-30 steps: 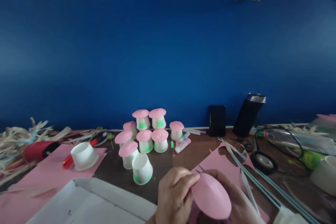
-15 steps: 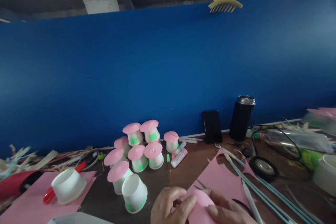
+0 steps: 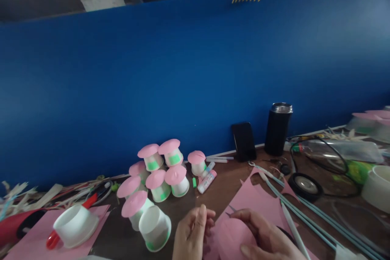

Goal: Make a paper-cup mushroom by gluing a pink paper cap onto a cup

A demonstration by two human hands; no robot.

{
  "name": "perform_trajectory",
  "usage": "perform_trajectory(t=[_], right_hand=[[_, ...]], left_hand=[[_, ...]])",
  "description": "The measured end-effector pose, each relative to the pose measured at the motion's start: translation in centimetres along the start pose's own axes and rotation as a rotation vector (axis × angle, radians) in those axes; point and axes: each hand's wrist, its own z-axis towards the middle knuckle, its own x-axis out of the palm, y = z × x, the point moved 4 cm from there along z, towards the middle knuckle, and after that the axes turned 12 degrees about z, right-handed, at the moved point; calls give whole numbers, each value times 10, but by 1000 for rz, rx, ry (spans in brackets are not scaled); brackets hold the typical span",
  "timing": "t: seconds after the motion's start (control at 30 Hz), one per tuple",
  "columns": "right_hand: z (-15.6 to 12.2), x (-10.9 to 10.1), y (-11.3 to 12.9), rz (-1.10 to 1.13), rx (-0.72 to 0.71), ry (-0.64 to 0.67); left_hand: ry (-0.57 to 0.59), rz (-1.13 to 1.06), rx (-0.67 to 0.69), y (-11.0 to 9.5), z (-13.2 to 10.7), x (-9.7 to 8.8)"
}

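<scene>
Low in the head view, my right hand (image 3: 265, 231) pinches a round pink paper cap (image 3: 234, 239) between thumb and fingers. To its left is my left hand (image 3: 193, 231), off the cap, thumb up and fingers loosely curled, with nothing visible in it. The tips of scissors (image 3: 232, 209) poke out beside my right fingers, their handles mostly hidden. Under my right hand lies cut pink paper (image 3: 254, 201). Left of my hands stand several white paper cups topped with pink caps (image 3: 135, 204). A bare white cup (image 3: 155, 227) with a green band stands in front.
Behind the table rises a blue partition (image 3: 183, 77). A glue stick (image 3: 207, 181), a phone (image 3: 243, 141) and a black flask (image 3: 278, 130) stand or lie before it. Long pale-blue rods (image 3: 317, 219) and a roll of black tape (image 3: 305, 185) are at right. A white cup (image 3: 76, 225) rests on pink paper at left.
My left hand has let go of the pink cap and moved slightly left. My right hand keeps hold of the cap, which now shows more of its round face. The view has shifted a little.
</scene>
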Motion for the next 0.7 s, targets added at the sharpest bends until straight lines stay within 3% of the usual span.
perform_trajectory(t=[0.27, 0.37, 0.57, 0.7], right_hand=[[0, -3, -11, -33, -30, -5], [-1, 1, -7, -95, -14, -30], [-4, 8, -7, -46, 32, -93], [-6, 7, -9, -133, 45, -101]], left_hand=[[297, 28, 41, -9, -1, 7], [357, 19, 15, -6, -3, 10], [305, 33, -12, -4, -6, 11], [267, 102, 29, -12, -10, 11]])
